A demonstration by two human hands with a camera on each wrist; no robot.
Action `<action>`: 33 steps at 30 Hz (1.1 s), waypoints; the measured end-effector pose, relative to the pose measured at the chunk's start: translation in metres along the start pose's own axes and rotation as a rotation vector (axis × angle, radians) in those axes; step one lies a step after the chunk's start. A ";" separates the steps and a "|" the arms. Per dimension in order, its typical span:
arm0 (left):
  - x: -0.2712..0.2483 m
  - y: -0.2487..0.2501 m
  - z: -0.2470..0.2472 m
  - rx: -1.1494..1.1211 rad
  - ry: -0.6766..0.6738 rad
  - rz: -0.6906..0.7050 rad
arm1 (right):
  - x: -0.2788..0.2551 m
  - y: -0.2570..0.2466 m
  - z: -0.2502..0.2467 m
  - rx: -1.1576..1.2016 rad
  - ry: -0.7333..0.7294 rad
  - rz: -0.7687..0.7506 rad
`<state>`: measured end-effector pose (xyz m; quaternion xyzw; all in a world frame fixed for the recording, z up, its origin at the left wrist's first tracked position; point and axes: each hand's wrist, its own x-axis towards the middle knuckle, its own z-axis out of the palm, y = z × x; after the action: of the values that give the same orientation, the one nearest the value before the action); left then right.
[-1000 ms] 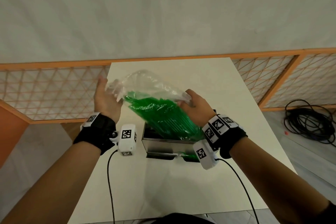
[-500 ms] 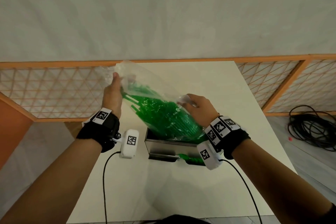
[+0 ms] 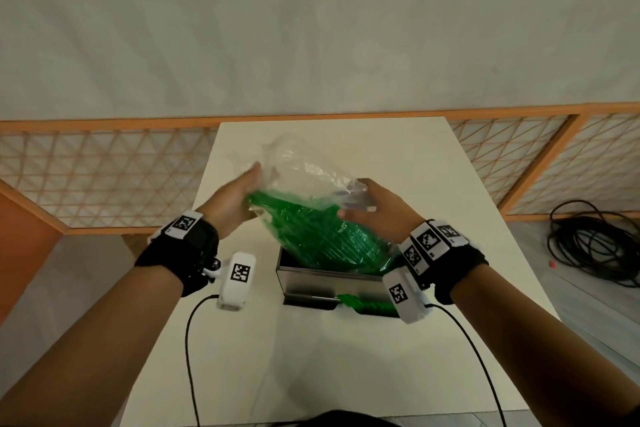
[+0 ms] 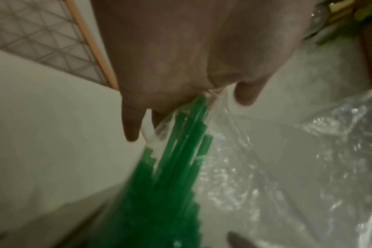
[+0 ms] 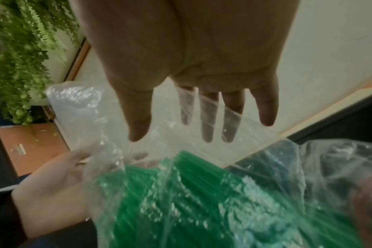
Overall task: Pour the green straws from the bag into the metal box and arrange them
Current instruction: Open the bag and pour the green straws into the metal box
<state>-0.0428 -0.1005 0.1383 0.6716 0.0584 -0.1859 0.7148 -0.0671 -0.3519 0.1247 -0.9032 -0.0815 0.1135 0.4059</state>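
Note:
A clear plastic bag full of green straws slants down, and its lower end is in the open metal box on the white table. My left hand lies against the bag's upper left end, palm on the film and fingers straight. The straw ends reach my left palm. My right hand rests on the bag's upper right side. Its fingers are straight, three of them behind the film. A few straws show at the box's near base.
An orange lattice fence runs behind the table's far edge and along both sides. A coil of black cable lies on the floor to the right. Wrist camera cables trail over the table's near part.
The left hand lifted the bag's upper end, then brought it lower. The bag now lies flatter over the box. The right hand's fingers have straightened on the bag.

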 end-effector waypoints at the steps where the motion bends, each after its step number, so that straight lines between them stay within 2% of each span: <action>1: 0.000 -0.001 0.000 -0.110 -0.004 -0.001 | -0.001 -0.001 0.004 -0.004 -0.053 -0.003; 2: -0.002 0.000 0.001 -0.209 -0.006 0.017 | -0.002 -0.004 0.007 -0.017 -0.077 0.012; 4: -0.001 -0.001 -0.001 -0.308 -0.015 0.065 | 0.000 -0.006 0.008 -0.029 0.019 0.032; 5: -0.003 -0.002 0.001 -0.292 -0.012 0.083 | 0.002 -0.005 0.008 -0.017 0.102 0.003; 7: -0.005 -0.008 0.004 -0.163 0.021 0.071 | 0.006 -0.009 0.005 0.106 0.171 -0.042; 10: -0.001 -0.021 0.002 0.065 -0.018 -0.037 | 0.009 -0.016 0.001 0.274 0.146 -0.051; 13: 0.005 -0.027 0.006 0.089 0.116 -0.009 | 0.007 -0.027 0.000 0.100 0.033 -0.084; 14: 0.005 -0.029 0.008 0.172 0.073 -0.015 | 0.006 -0.030 -0.001 0.019 0.024 -0.093; 16: 0.003 -0.032 0.015 0.469 -0.137 -0.111 | 0.009 -0.029 0.001 -0.065 0.041 -0.114; 17: 0.003 -0.033 0.015 0.546 -0.179 -0.118 | 0.009 -0.028 0.001 -0.069 0.041 -0.111; 18: 0.002 -0.032 0.012 0.522 -0.154 -0.081 | 0.009 -0.025 0.002 -0.070 0.038 -0.108; 22: 0.003 -0.019 -0.003 -0.008 0.273 0.160 | 0.005 -0.016 0.000 -0.134 -0.016 -0.013; 24: 0.006 -0.020 -0.004 -0.078 0.336 0.189 | 0.001 -0.011 -0.004 -0.119 -0.062 0.025; 25: 0.005 -0.020 0.000 0.021 0.317 0.170 | -0.001 -0.009 -0.006 -0.100 -0.067 0.042; 28: 0.002 -0.035 0.017 0.520 0.098 0.014 | -0.005 -0.002 -0.007 -0.069 -0.040 0.051; 29: 0.002 -0.042 0.020 0.586 0.042 -0.008 | -0.007 0.000 -0.006 -0.084 -0.047 0.063; 31: 0.003 -0.047 0.020 0.564 0.044 0.040 | -0.011 0.004 -0.002 -0.113 -0.085 0.099; 33: 0.006 -0.045 0.012 0.448 0.163 0.105 | -0.015 0.008 0.003 -0.148 -0.119 0.133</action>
<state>-0.0547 -0.1143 0.0950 0.8282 0.0380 -0.1020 0.5498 -0.0815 -0.3582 0.1192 -0.9258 -0.0535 0.1871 0.3241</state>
